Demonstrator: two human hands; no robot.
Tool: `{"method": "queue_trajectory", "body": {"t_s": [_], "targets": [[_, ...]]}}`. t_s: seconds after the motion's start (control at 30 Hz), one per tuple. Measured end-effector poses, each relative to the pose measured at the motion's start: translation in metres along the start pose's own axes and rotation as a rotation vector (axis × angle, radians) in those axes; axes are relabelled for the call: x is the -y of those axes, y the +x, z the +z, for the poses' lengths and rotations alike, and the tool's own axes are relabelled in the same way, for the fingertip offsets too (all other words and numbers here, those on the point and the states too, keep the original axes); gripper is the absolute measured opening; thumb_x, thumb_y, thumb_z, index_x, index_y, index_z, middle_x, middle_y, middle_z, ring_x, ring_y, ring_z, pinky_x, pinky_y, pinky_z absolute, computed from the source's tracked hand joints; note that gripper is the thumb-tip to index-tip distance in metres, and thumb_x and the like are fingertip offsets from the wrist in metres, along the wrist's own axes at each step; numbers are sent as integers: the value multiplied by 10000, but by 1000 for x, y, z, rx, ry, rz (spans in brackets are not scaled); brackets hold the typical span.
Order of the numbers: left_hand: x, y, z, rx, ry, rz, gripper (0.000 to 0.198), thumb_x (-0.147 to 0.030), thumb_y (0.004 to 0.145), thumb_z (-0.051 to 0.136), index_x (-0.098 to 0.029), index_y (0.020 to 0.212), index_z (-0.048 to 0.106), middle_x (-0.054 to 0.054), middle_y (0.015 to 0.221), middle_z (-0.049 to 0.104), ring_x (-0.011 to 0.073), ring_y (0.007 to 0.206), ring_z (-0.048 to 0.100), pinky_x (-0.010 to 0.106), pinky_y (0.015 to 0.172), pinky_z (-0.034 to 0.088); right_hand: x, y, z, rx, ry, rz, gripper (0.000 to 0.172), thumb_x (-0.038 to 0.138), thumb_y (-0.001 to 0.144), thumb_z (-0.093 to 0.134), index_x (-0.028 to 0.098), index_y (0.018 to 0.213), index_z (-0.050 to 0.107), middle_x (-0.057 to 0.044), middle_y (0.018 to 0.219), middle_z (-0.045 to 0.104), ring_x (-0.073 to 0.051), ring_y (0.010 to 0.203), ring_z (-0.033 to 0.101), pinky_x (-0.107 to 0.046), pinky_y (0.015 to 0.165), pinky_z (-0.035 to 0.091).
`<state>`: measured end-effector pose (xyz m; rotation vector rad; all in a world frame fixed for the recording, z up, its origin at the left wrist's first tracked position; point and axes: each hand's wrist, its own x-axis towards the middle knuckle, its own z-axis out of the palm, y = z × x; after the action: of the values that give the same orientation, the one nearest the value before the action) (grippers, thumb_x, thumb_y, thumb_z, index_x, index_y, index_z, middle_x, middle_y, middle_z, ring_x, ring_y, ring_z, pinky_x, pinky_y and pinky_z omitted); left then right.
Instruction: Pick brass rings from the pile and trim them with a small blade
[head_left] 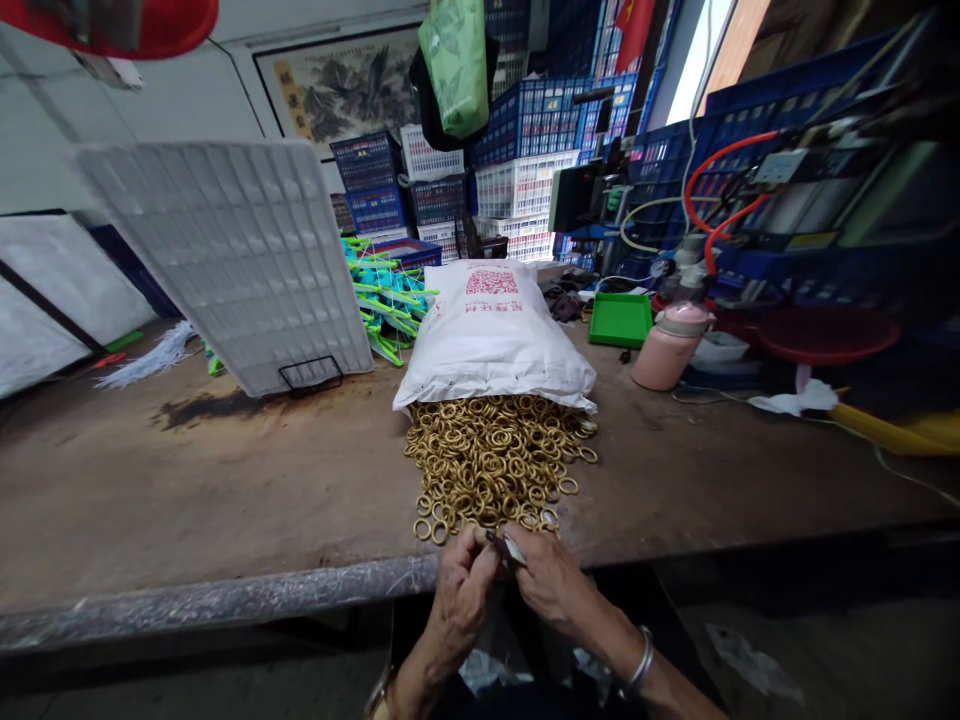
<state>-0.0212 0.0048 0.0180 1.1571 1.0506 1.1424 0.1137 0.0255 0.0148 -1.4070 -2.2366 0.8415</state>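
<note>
A heap of brass-coloured rings [491, 455] spreads from the mouth of a white sack [495, 335] lying on the wooden table. At the table's front edge, my left hand [459, 590] is closed in a pinch. What it holds is mostly hidden by the fingers. Close beside it, my right hand [559, 585] grips a small tool with a dark tip and a pale part [508, 548]. The dark tip points to my left fingertips. Both hands are just in front of the nearest loose rings.
A grey ribbed plastic panel [232, 260] stands on the table [247, 500] to the left, beside green and turquoise plastic pieces [386, 300]. On the right are a green tray [621, 319], a pink bottle [670, 345] and a red dish [825, 335]. Stacked crates [529, 185] stand behind.
</note>
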Motion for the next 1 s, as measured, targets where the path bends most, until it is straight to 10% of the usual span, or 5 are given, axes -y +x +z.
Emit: {"method": "queue_trajectory", "body": {"t_s": [0.4, 1.0], "targets": [[-32, -17, 14, 163, -297, -217, 300, -421, 747, 538, -165, 622, 445, -42, 505, 426, 40, 395, 267, 185, 390, 166, -34, 3, -31, -227, -323, 258, 192, 69, 686, 393, 183, 812, 481, -6, 636, 545, -121, 566, 454, -239, 530, 212], [6, -10, 6, 123, -738, -490, 229, -304, 669, 638, -148, 719, 479, 8, 675, 558, 82, 528, 514, 140, 358, 263, -87, 16, -49, -314, -375, 473, 120, 280, 798, 420, 192, 868, 462, -32, 721, 601, -155, 636, 556, -236, 522, 241]]}}
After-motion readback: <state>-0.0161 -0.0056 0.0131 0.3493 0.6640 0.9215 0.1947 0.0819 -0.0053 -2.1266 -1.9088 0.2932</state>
